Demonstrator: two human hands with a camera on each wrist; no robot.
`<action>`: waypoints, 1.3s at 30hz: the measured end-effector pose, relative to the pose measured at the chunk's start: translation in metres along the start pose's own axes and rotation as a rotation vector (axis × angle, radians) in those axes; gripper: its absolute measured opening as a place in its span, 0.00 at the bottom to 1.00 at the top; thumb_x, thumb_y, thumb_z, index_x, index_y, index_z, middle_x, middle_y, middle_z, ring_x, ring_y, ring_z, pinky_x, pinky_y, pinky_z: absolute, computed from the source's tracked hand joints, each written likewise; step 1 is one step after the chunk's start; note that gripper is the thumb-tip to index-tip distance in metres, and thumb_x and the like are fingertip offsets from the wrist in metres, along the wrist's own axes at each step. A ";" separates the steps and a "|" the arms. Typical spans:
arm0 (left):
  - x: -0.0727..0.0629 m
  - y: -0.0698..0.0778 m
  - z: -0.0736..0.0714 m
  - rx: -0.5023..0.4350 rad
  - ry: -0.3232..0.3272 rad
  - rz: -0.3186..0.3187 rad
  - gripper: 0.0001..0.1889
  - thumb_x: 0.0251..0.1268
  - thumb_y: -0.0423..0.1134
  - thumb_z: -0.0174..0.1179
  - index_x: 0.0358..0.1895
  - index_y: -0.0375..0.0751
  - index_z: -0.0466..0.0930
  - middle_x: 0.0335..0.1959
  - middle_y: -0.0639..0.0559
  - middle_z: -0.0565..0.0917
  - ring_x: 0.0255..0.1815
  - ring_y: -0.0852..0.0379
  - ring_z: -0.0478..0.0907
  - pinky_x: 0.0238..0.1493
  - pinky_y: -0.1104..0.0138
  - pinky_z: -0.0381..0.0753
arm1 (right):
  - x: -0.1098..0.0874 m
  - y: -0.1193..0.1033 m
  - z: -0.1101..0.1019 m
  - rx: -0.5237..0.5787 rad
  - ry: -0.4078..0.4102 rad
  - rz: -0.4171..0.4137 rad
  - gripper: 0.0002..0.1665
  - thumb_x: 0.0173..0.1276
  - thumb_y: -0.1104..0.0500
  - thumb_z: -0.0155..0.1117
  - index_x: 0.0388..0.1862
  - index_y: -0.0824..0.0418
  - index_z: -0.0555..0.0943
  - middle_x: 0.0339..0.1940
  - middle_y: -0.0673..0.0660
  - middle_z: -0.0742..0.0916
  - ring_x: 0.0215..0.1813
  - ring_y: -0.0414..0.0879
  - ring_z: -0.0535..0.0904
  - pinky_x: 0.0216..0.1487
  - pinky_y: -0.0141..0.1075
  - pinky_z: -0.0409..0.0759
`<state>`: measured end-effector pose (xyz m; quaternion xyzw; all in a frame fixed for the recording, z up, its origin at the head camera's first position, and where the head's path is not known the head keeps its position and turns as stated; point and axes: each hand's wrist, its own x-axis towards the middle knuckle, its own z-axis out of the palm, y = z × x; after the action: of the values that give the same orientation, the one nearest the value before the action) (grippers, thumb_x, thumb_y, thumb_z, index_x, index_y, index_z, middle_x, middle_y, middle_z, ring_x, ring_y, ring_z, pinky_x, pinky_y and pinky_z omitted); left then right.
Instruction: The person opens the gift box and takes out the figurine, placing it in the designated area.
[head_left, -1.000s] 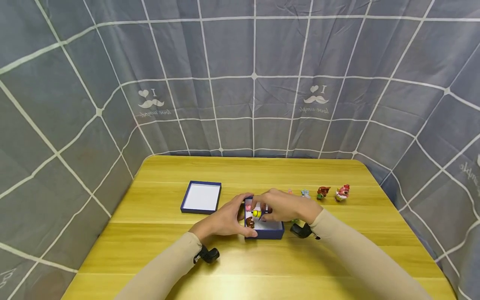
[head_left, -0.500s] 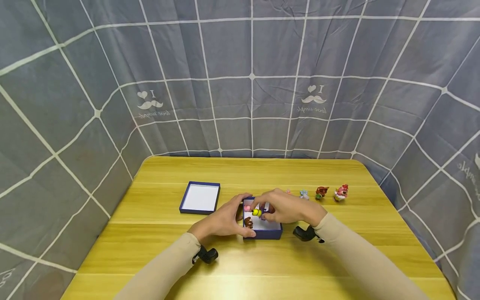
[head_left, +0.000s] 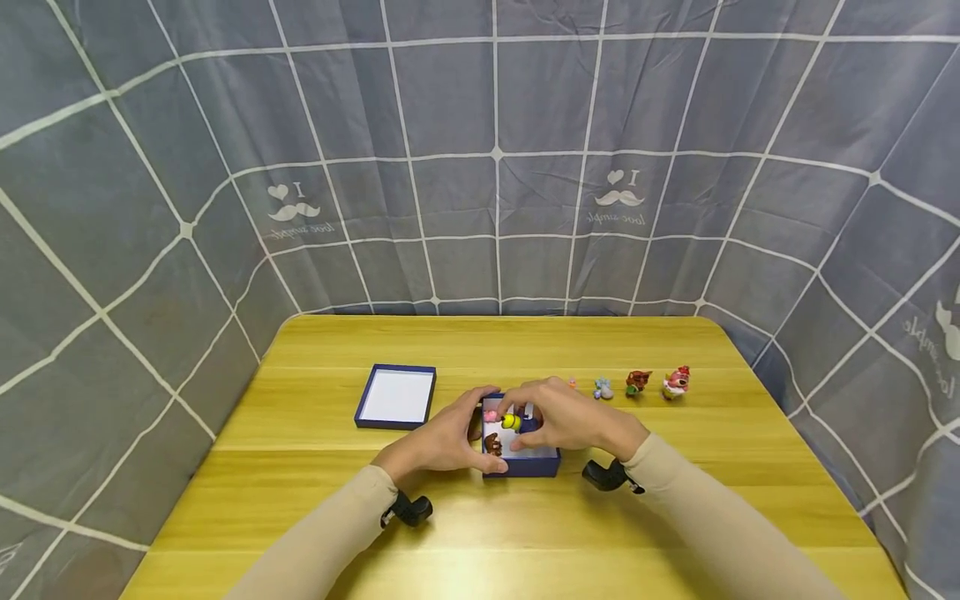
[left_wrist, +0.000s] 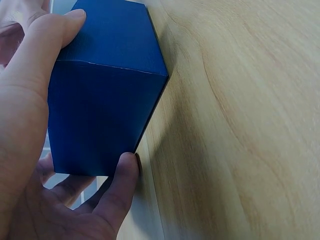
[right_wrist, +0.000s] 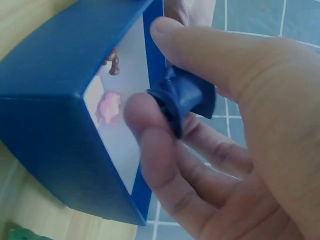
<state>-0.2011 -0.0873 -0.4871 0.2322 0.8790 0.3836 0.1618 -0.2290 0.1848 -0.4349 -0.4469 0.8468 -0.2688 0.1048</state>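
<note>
A small dark blue box (head_left: pixel 522 467) with a white inside stands on the table. My left hand (head_left: pixel 448 437) grips its left end, thumb (left_wrist: pixel 50 37) on the near side and fingers at the far side. Over the box opening, my right hand (head_left: pixel 573 417) holds a figurine (head_left: pixel 513 422) with a yellow top and a dark blue body. It lies tilted between thumb and fingers; in the right wrist view only its blue part (right_wrist: pixel 187 95) shows. Inside the box, at the left end, are a pink figurine (right_wrist: pixel 110 106) and a brown figurine (head_left: pixel 492 444).
An open blue tray-like lid (head_left: pixel 396 396) with a white inside lies to the left. On the right stand a red-and-white figurine (head_left: pixel 676 382), a brown-and-green one (head_left: pixel 637 382) and a pale blue one (head_left: pixel 603 388). A grey checked curtain (head_left: pixel 450 192) surrounds the table.
The right thumb has moved down and left, away from the index fingertip, and more of the figurine's blue body shows. The left hand keeps its grip on the box. The head view has shifted slightly.
</note>
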 end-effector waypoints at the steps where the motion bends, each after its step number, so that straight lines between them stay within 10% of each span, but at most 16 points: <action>1: -0.001 -0.001 0.000 0.002 -0.002 -0.003 0.67 0.64 0.65 0.86 0.97 0.49 0.53 0.93 0.41 0.67 0.92 0.38 0.69 0.90 0.36 0.70 | 0.000 -0.001 0.001 -0.008 0.011 0.005 0.26 0.76 0.54 0.87 0.69 0.54 0.91 0.61 0.52 0.95 0.36 0.33 0.79 0.42 0.30 0.82; 39: -0.001 0.000 0.000 0.001 0.004 -0.008 0.67 0.64 0.65 0.85 0.98 0.48 0.51 0.91 0.40 0.70 0.86 0.40 0.74 0.87 0.37 0.74 | -0.023 0.003 0.003 0.056 0.205 0.042 0.22 0.85 0.63 0.73 0.74 0.57 0.89 0.61 0.54 0.92 0.52 0.43 0.92 0.55 0.42 0.96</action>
<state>-0.2003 -0.0878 -0.4865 0.2279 0.8806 0.3829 0.1614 -0.2164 0.2035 -0.4404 -0.3962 0.8544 -0.3344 0.0354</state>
